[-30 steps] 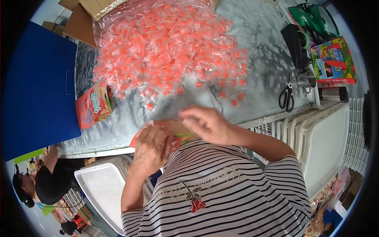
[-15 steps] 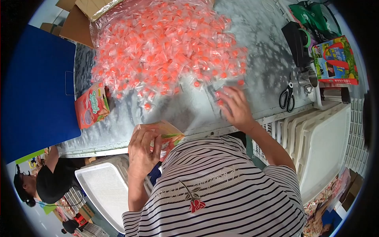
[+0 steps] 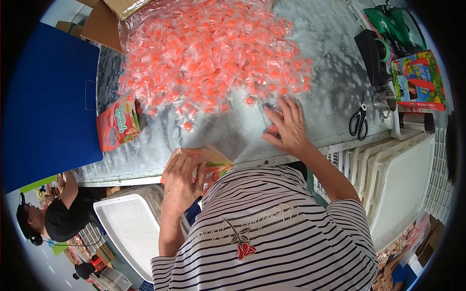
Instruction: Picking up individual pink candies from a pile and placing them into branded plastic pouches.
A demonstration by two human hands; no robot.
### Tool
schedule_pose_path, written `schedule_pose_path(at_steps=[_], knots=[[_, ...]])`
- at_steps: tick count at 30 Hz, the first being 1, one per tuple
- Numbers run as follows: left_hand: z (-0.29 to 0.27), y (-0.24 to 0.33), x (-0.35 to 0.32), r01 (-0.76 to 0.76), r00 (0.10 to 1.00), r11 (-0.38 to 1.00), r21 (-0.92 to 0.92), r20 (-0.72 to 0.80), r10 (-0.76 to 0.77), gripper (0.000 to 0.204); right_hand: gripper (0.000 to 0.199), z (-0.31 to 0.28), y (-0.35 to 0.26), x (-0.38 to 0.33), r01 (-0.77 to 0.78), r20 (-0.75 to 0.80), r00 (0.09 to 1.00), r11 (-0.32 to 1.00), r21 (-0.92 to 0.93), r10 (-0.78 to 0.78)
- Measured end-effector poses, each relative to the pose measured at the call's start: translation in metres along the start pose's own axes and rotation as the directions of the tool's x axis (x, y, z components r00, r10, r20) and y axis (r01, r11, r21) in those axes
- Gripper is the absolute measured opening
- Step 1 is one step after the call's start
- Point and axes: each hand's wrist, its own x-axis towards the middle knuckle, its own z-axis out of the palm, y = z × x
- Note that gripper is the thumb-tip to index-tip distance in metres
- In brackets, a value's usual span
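While the left hand [image 3: 183, 182] pinches a red pouch [image 3: 212, 163] between its thumb and fingers at the near edge of the table, the right hand [image 3: 289, 123] lies farther right, palm down over the mottled grey tabletop [image 3: 335, 82]. The right hand's fingers are extended and slightly spread, with the thumb held apart from them; a wrapped orange-red candy [image 3: 273, 128] shows in the gap between thumb and forefinger, though I cannot tell whether either one touches it. The red pouch is tilted, its pale inner side and a green-printed corner showing beyond the left hand.

Beyond both hands, a broad pile of wrapped candies [image 3: 208, 58] in clear film covers the far middle of the table, its nearest pieces straggling toward the left hand. At the left of the pile stands a filled-looking printed pouch [image 3: 118, 125], just beside a large blue panel [image 3: 51, 106]. To the right of the right hand lie black-handled scissors [image 3: 359, 123], near a metal cup [image 3: 385, 101] and a black tape dispenser [image 3: 370, 56]. White plastic trays [image 3: 398, 179] stand at the near right, below the table edge, and a co-worker in black [image 3: 68, 216] is at the near left.
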Motion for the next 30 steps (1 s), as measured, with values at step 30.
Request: schedule_pose_path(at_steps=[30], knots=[[-0.008,0.028,0.037,-0.226,0.973,0.96,-0.168,0.015,0.232,0.013,0.032,-0.034,-0.108,0.064,0.238,-0.19,0.971,0.589,0.772,-0.143]])
